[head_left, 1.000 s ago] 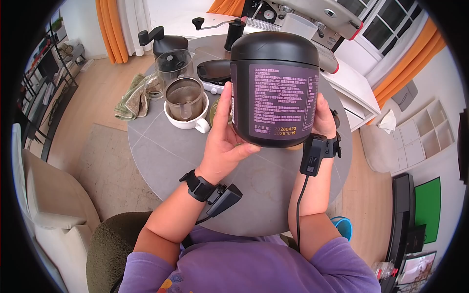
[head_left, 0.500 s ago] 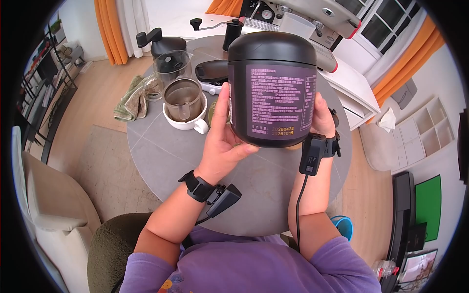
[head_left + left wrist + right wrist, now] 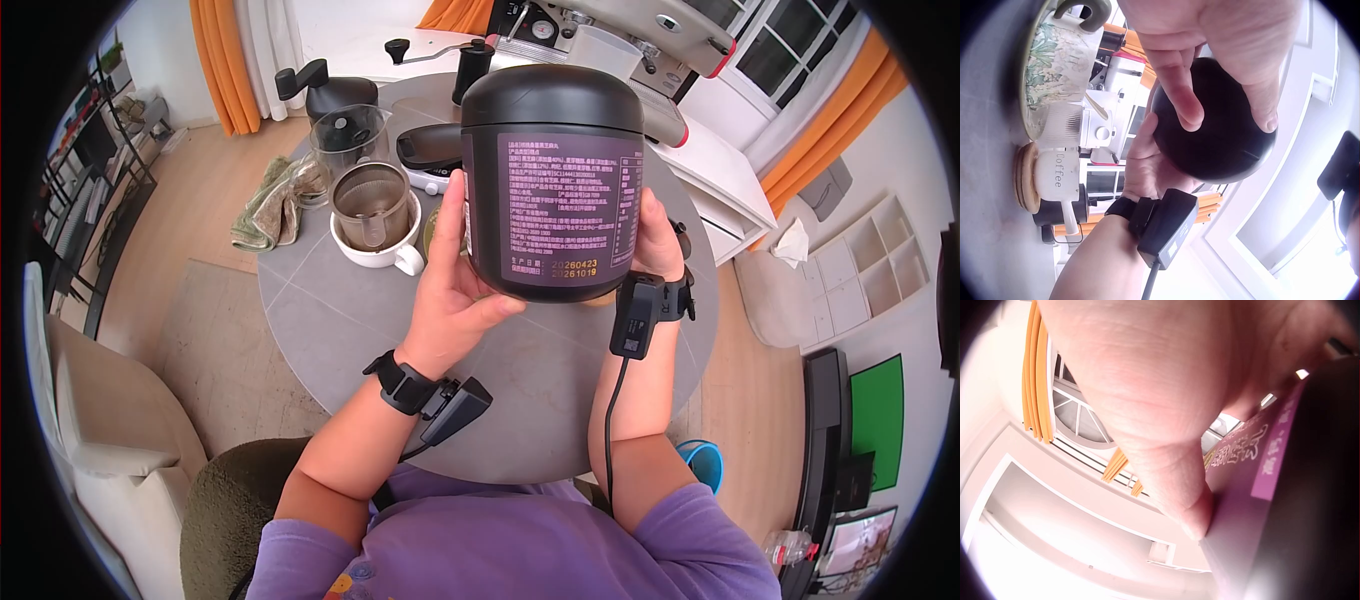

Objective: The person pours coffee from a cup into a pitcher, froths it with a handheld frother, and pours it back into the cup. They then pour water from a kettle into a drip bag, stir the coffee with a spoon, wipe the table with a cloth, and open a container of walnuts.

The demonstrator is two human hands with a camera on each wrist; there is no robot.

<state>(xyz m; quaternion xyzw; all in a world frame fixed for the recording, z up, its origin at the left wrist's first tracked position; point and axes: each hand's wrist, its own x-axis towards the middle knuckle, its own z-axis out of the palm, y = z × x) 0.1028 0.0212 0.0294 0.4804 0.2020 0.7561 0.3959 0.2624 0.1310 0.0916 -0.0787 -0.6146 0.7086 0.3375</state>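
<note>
A large black jar [image 3: 550, 210] with a domed lid and a purple printed label is held up over the table, its label facing the head camera. My left hand [image 3: 450, 290] grips its lower left side, with the thumb along the bottom edge. On the other side, my right hand [image 3: 655, 240] holds the jar's right flank. The jar's dark base [image 3: 1216, 147] shows in the left wrist view, with left-hand fingertips against it. In the right wrist view the right thumb [image 3: 1185, 500] presses beside the purple label [image 3: 1235, 494].
On the round grey table [image 3: 350, 330] stand a white cup [image 3: 375, 250] with a metal filter [image 3: 372, 205], a clear pitcher [image 3: 350, 140] and a hand grinder [image 3: 475, 70]. A cloth [image 3: 280, 205] lies at the left edge. An espresso machine [image 3: 640, 40] stands behind.
The head view drifts very slightly, so jar and table things all sit a little further left. Both hands keep the same hold on the jar.
</note>
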